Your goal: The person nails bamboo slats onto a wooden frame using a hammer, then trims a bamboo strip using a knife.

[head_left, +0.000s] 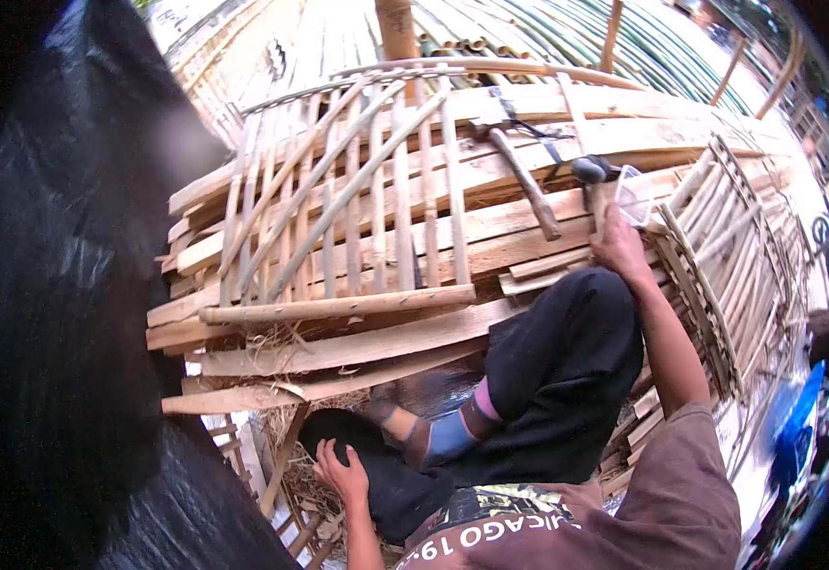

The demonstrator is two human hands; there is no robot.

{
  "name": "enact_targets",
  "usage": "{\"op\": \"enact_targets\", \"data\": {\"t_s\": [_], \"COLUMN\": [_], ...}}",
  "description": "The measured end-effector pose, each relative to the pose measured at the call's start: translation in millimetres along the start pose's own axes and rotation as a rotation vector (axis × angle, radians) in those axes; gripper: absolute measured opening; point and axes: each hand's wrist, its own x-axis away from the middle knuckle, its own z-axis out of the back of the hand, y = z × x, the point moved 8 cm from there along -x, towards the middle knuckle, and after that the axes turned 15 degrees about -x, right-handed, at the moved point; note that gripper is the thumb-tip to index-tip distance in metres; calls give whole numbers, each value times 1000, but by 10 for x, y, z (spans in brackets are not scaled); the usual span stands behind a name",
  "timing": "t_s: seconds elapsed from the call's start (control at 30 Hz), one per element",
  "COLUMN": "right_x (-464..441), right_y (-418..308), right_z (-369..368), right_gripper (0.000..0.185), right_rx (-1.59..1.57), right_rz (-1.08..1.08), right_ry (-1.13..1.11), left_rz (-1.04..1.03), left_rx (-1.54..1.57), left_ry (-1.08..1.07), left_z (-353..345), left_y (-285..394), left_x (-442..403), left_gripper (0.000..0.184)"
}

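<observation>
My right hand [620,249] is closed around the pale handle of a black-headed mallet [593,173], at the right end of the stacked planks. A clear plastic container [634,196] is right against that hand; whether the fingers also grip it, I cannot tell. A hammer [525,185] with a wooden handle lies on the planks to the left of the mallet. My left hand [343,472] rests on my bent left knee, fingers apart and holding nothing. In front of me a slatted bamboo panel [352,195] with diagonal braces lies across the planks.
Stacked wooden planks [357,348] span the space before my crossed legs, with shavings [281,347] on them. More slatted panels [733,252] are piled at the right. Black plastic sheeting [82,285] hangs at the left. Long bamboo poles [538,38] lie beyond a wooden post [396,30].
</observation>
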Motion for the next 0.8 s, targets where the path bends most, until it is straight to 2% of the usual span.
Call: {"op": "enact_targets", "data": {"t_s": [0.03, 0.1, 0.23, 0.3, 0.33, 0.43, 0.57, 0.63, 0.67, 0.8], "right_x": [-54, -125, -119, -38, -50, -50, -176, -107, -47, 45], "right_y": [20, 107, 158, 177, 222, 359, 560, 593, 468, 432], "right_z": [3, 8, -85, -58, -66, -69, -46, -177, -122, -56], "right_gripper": [54, 64, 59, 47, 43, 42, 40, 33, 29, 27], "right_rx": [-8, -26, -129, -324, -275, -365, -451, -1211, -1274, -1354], "right_rz": [66, 19, 90, 204, 187, 326, 329, -171, -122, -147], "right_ry": [58, 65, 65, 103, 131, 227, 212, -53, -97, -77], "left_rz": [25, -16, 6, -25, -18, -55, -32, -35, -42, -19], "left_rx": [-3, 53, 95, 95, 101, 129, 131, 110, 109, 74], "left_ry": [7, 28, -47, -22, -33, 24, -8, 1, -2, -42], "left_z": [16, 43, 60, 52, 49, 53, 28, 38, 42, 37], "left_y": [-20, -17, -8, 3, 1, 27, 34, 47, 63, 58], "left_x": [36, 78, 157, 189, 181, 155, 127, 135, 131, 133], "left_gripper": [37, 37, 36, 33, 32, 28, 27, 26, 26, 25]}}
